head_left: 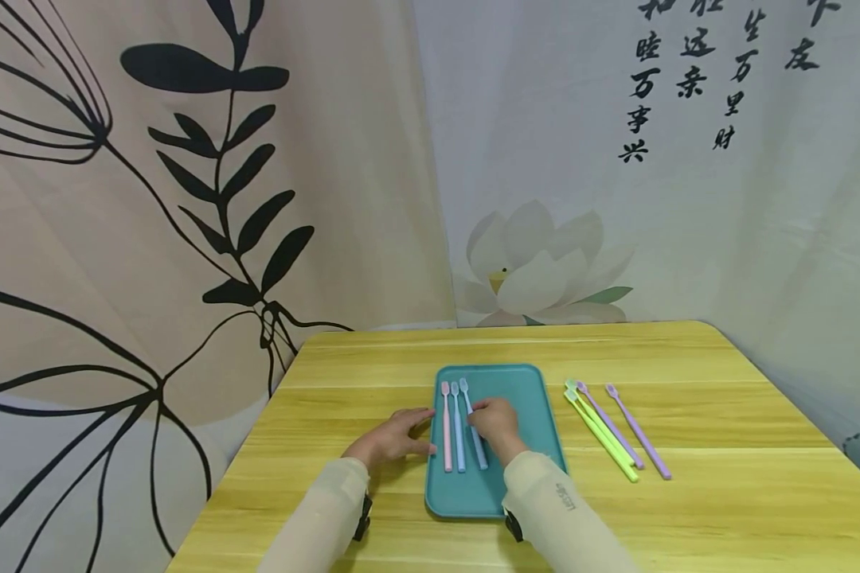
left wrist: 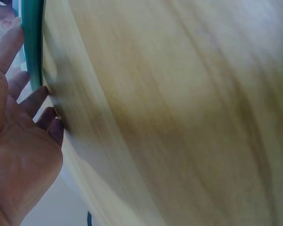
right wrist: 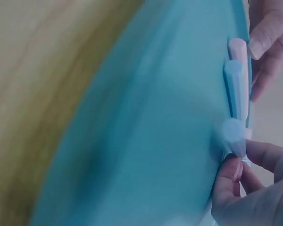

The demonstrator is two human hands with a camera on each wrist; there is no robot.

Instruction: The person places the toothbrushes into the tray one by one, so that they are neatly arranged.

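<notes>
On the teal tray [head_left: 466,499], a pink toothbrush [head_left: 447,434] and a blue toothbrush [head_left: 459,438] lie side by side along the left. Just right of them is a second blue toothbrush [head_left: 481,455], slightly slanted. My right hand [head_left: 498,428] pinches this one between thumb and fingers; its handle end [right wrist: 233,132] shows in the right wrist view. My left hand [head_left: 394,439] rests its fingertips at the tray's left rim, fingers extended, and the left wrist view shows those fingers [left wrist: 34,100] against the teal edge.
To the right of the tray, two green toothbrushes [head_left: 602,436] and two purple toothbrushes [head_left: 641,436] lie on the wooden table [head_left: 745,477]. A printed curtain [head_left: 358,159] hangs behind the table's far edge.
</notes>
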